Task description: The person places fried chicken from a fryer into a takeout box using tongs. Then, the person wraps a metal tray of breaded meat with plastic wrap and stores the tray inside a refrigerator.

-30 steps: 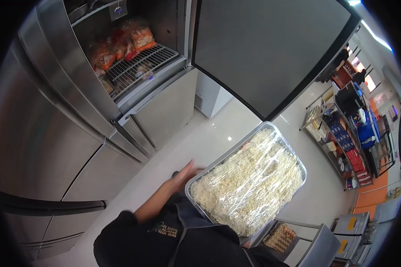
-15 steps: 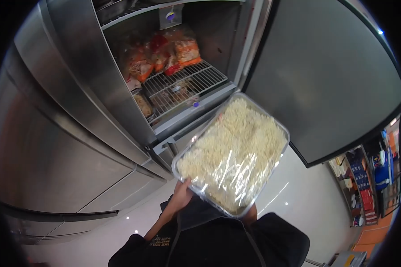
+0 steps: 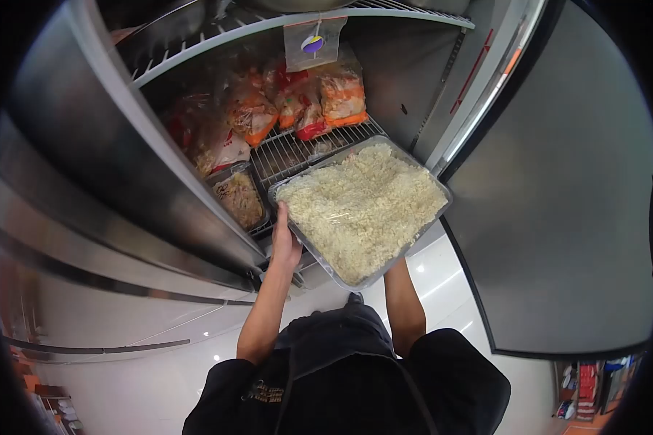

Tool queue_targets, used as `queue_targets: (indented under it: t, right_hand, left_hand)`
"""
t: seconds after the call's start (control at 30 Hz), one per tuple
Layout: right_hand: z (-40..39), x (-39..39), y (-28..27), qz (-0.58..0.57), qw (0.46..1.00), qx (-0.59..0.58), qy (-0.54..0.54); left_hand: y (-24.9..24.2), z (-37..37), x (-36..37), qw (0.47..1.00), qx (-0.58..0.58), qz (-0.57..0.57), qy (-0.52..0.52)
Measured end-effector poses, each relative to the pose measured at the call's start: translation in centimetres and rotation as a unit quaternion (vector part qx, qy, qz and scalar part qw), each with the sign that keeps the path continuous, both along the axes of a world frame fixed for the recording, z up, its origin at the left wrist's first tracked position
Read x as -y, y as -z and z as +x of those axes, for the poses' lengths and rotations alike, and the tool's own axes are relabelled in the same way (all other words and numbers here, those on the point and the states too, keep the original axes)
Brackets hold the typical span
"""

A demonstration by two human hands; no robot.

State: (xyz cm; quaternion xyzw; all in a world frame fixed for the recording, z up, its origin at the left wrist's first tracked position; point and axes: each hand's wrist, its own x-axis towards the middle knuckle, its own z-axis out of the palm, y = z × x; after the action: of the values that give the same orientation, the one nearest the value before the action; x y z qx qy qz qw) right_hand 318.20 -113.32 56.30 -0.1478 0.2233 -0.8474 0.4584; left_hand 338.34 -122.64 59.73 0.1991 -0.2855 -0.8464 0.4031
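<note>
A large clear tray of pale, grated or rice-like food (image 3: 363, 210), covered in plastic film, is held tilted at the opening of a steel fridge. My left hand (image 3: 286, 243) grips its left edge, thumb on the rim. Beneath the tray's lower right side is my right hand (image 3: 397, 267); the tray hides most of its fingers. The tray's far edge overlaps the front of a wire shelf (image 3: 276, 156). On that shelf lie bagged orange-and-white foods (image 3: 343, 98), and a smaller clear container of food (image 3: 239, 198) stands at its left.
The grey fridge door (image 3: 558, 196) stands open at the right. A higher rack (image 3: 196, 43) crosses above, with a hanging tag (image 3: 314, 45) at its front. Steel panels (image 3: 123, 167) rise at the left. Stocked shelves (image 3: 586, 388) show at the lower right.
The tray and both hands have moved forward to the fridge opening, the arms now more stretched out. My view is closer to the shelf, and the small container at its left shows more fully.
</note>
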Motion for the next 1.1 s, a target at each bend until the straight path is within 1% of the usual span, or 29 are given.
queue_targets:
  t: [0.1,0.17,0.2,0.23,0.27,0.3,0.33,0.37,0.4,0.5,0.53,0.6,0.63,0.67,0.7,0.73,0.77,0.8,0.83,0.87,0.9,0.93,0.97,1.03,1.07,1.1]
  right_hand:
    - [0.1,-0.2,-0.6,-0.028,0.999,0.000,-0.022]
    - [0.6,-1.4,0.1,0.007,1.000,0.004,-0.005]
    - [0.9,-2.4,1.1,0.039,0.999,0.006,0.015]
    - [0.1,-3.4,2.5,0.094,0.994,0.016,0.053]
    - [-0.8,-4.4,3.8,0.151,0.984,0.027,0.089]
    - [-1.3,-5.1,5.5,0.209,0.968,0.044,0.130]
    - [-0.4,-5.5,4.3,0.220,0.962,0.047,0.156]
    - [1.3,-5.3,1.1,0.225,0.956,0.052,0.182]
    - [1.9,-4.9,-0.9,0.228,0.950,0.054,0.208]
    - [-0.6,-4.2,2.2,0.218,0.968,-0.008,0.124]
    - [-0.4,-3.7,1.3,0.229,0.965,-0.060,0.111]
    - [0.3,-4.3,0.1,0.264,0.958,-0.093,0.070]
    - [0.3,-4.0,-0.1,0.275,0.954,-0.110,0.044]
    - [-1.2,-3.3,0.3,0.294,0.945,-0.143,0.032]
    - [-2.4,-2.5,0.8,0.281,0.946,-0.157,0.026]
    - [-2.8,-2.2,0.7,0.263,0.948,-0.176,0.026]
    - [-1.6,-3.3,0.4,0.251,0.949,-0.187,0.027]
    - [-1.2,-3.9,-0.5,0.202,0.966,-0.161,0.004]
    - [-1.1,-3.8,-0.2,0.197,0.967,-0.157,0.024]
    - [-1.2,-3.1,-0.1,0.188,0.969,-0.157,0.044]
    - [-0.9,-2.8,0.4,0.180,0.970,-0.153,0.063]
    - [-0.8,-2.5,0.8,0.175,0.968,-0.163,0.075]
    - [-1.0,-2.1,1.1,0.175,0.967,-0.171,0.075]
    - [-1.1,-1.9,1.8,0.179,0.963,-0.183,0.078]
    - [-0.7,-1.7,2.2,0.178,0.963,-0.184,0.089]
    - [-0.7,-1.2,2.3,0.178,0.961,-0.188,0.098]
  left_hand:
    - [-2.1,-0.2,1.2,1.000,-0.009,0.017,0.009]
    - [-1.8,-1.1,2.0,0.999,-0.039,0.003,-0.010]
    - [-1.9,-1.4,2.4,0.999,-0.044,-0.008,-0.024]
    - [-1.8,-1.5,2.6,0.998,-0.048,-0.015,-0.038]
    - [-1.3,-1.7,3.3,0.998,-0.040,-0.005,-0.042]
    - [-0.7,-1.7,4.0,0.998,-0.008,-0.004,-0.056]
    - [-0.5,-1.7,4.1,0.997,0.022,-0.005,-0.072]
    - [-0.5,-1.9,4.7,0.995,0.051,-0.011,-0.086]
    - [-0.2,-2.0,4.7,0.997,0.025,-0.009,-0.075]
    - [2.5,-1.8,6.5,0.993,0.020,-0.046,-0.102]
    - [2.2,-1.9,6.7,0.988,0.030,-0.078,-0.130]
    - [-0.1,-0.7,3.3,0.944,0.145,-0.182,-0.232]
    - [-1.5,-0.2,1.9,0.906,0.202,-0.236,-0.286]
    - [-1.9,-0.6,1.8,0.900,0.221,-0.261,-0.270]
    - [-1.5,-1.4,1.7,0.833,0.275,-0.375,-0.301]
    - [-1.2,-1.8,1.2,0.747,0.316,-0.484,-0.328]
    - [-0.8,-0.7,-0.8,0.648,0.354,-0.582,-0.340]
    - [-0.6,0.0,-2.8,0.666,0.385,-0.573,-0.281]
    - [-0.3,0.5,-4.2,0.681,0.411,-0.563,-0.225]
    - [1.1,0.8,-4.3,0.750,0.434,-0.474,-0.157]
    - [3.1,1.4,-4.3,0.803,0.452,-0.378,-0.084]
    - [4.1,1.4,-4.0,0.843,0.462,-0.275,-0.012]
    - [4.8,1.2,-3.7,0.885,0.389,-0.250,-0.048]
    - [5.6,0.9,-3.7,0.945,0.237,-0.193,-0.116]
    - [5.9,0.3,-3.6,0.936,0.241,-0.216,-0.136]
    - [5.9,0.2,-3.8,0.901,0.275,-0.306,-0.136]
